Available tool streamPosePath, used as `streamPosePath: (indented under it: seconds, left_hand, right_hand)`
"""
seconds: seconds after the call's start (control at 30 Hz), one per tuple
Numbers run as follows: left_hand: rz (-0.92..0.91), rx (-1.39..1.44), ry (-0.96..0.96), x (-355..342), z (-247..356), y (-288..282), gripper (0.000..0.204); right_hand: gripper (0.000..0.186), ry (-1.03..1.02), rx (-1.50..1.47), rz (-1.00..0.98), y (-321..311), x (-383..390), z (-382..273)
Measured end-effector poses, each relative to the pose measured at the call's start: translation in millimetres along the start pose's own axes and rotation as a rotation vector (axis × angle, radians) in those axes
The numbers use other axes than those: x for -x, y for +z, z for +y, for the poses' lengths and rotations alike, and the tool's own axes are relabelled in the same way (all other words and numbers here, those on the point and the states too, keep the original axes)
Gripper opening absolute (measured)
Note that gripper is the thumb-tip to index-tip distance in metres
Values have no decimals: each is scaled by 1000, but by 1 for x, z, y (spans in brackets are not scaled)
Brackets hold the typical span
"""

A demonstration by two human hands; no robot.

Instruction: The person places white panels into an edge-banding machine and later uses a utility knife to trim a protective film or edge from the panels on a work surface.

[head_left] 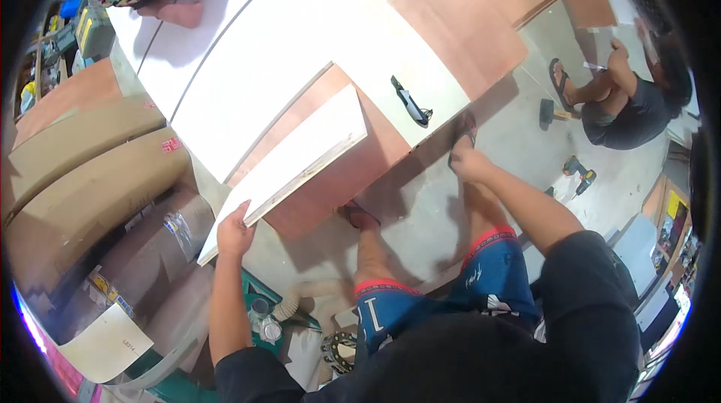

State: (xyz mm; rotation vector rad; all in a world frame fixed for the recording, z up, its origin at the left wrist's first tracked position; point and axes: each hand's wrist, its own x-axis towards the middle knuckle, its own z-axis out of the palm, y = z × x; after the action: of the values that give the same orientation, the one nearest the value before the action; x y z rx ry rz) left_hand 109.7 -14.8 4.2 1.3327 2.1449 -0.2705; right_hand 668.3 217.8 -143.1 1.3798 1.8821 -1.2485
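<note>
My left hand (235, 232) grips the near left end of a narrow white board (312, 140), its thumb over the edge. The board lies at a slant over reddish-brown sheet material (338, 185). My right hand (472, 166) hangs low in front of my right foot, away from the board; its fingers are blurred and partly hidden. A black-and-grey utility knife (411, 102) rests on a pale panel strip to the right of the board. Large white panels (278, 35) spread out beyond it.
A person (638, 95) crouches at the right near a mallet (547, 113) and a cordless drill (579, 175). Another person's bare feet (184, 9) rest on the white panels at the far left. Long cardboard boxes (98, 185) lie left; a green machine (264, 320) with a hose stands near my left forearm.
</note>
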Motion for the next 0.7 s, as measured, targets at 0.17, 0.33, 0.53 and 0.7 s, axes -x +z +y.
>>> streamPosePath:
  seconds: [0.17, 0.33, 0.53, 0.7]
  left_hand:
    - [-101, -114, 20, -9, 24, 6, 54]
    - [-32, -101, 143, 14, -1, 38, 57]
    - [2, -121, 258, 4, -1, 27, 57]
    - [64, -148, 127, -24, -12, -5, 50]
  right_hand:
    - [38, 313, 48, 232, -27, 160, 100]
    - [41, 548, 36, 237, 11, 340, 60]
    - [45, 457, -55, -28, 111, 416, 12]
    - [43, 422, -466, 358, 115, 422, 26]
